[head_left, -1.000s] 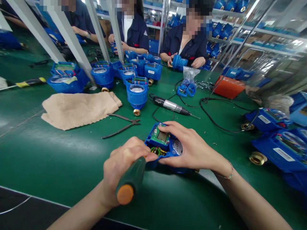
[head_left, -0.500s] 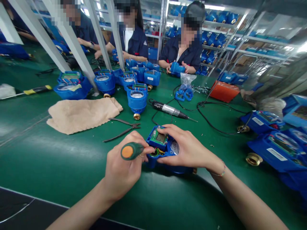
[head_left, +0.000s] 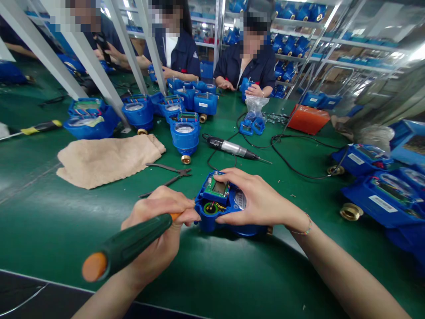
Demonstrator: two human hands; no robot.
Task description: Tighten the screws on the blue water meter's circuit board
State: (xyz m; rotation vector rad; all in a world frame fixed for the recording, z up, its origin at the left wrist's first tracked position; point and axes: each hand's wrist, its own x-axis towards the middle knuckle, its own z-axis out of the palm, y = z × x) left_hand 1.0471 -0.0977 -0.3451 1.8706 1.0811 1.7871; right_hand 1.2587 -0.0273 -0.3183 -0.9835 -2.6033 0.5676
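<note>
My left hand (head_left: 159, 221) is closed around a screwdriver (head_left: 133, 243) with a green handle and an orange end. The handle slants toward the camera, and its tip is hidden behind my fingers at the left side of a blue water meter (head_left: 207, 223). My right hand (head_left: 255, 195) grips that meter from the right, thumb and fingers around its round dial. The meter's housing is uncovered, showing a green circuit board (head_left: 215, 188) with a small display and a round cavity with wires. Pliers (head_left: 181, 173) lie just behind my left hand.
A beige cloth (head_left: 106, 159) lies at left, with more blue meters (head_left: 185, 137) behind it. Beyond my hands are an electric screwdriver (head_left: 235, 149), its cable and an orange box (head_left: 308, 118). Several meters (head_left: 381, 195) stand at right. Co-workers sit across the green table (head_left: 212, 274).
The screwdriver has swung from upright over the meter's cavity to a low slant at its left side, my left hand moving left. The cavity is now exposed. My right hand keeps its hold.
</note>
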